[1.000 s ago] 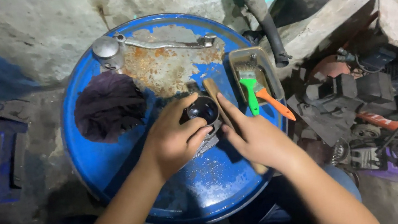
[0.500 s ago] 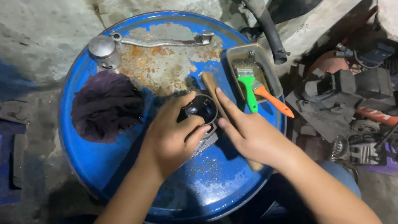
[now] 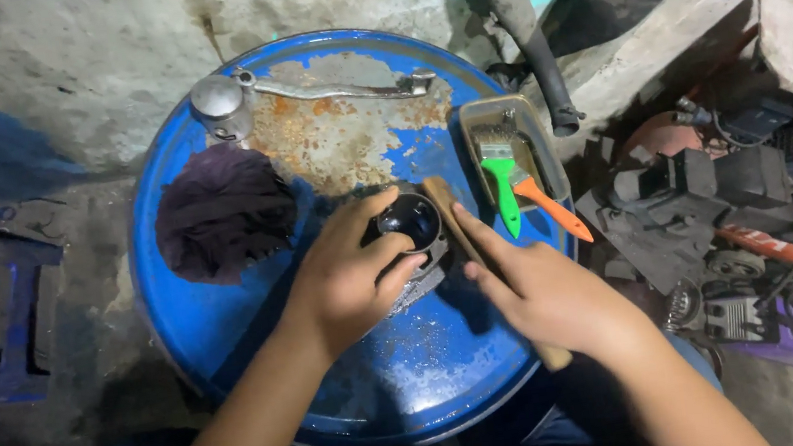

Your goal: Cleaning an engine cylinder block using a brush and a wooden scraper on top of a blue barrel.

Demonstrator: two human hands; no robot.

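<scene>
The left hand (image 3: pixel 348 279) curls around a small black round part (image 3: pixel 409 221) that sits near the middle of the blue drum lid (image 3: pixel 228 324), thumb and fingers closed on its near side. The right hand (image 3: pixel 546 290) is wrapped around a wooden handle (image 3: pixel 464 235) that slants up from the lid's near right edge; the handle's top end lies just beside the black part, on its right. Whether wood and part touch cannot be told.

The middle of the lid is crowded. A dark purple rag (image 3: pixel 223 209) lies left of the hands, near the left rim, and a chrome lever arm (image 3: pixel 320 89) with a round cap stretches across the far side over a rusty patch. At the right rim a shallow metal tray (image 3: pixel 532 136) overhangs slightly, holding a green-handled paintbrush (image 3: pixel 503 185) and an orange-handled tool (image 3: pixel 556 208).

Bare blue surface shows at the near left, between the rag and the left forearm, and along the near rim below the hands.

Off the lid to the right lie dark engine parts (image 3: pixel 718 214), close to the right forearm. A black rubber hose (image 3: pixel 524 26) hangs beyond the tray.
</scene>
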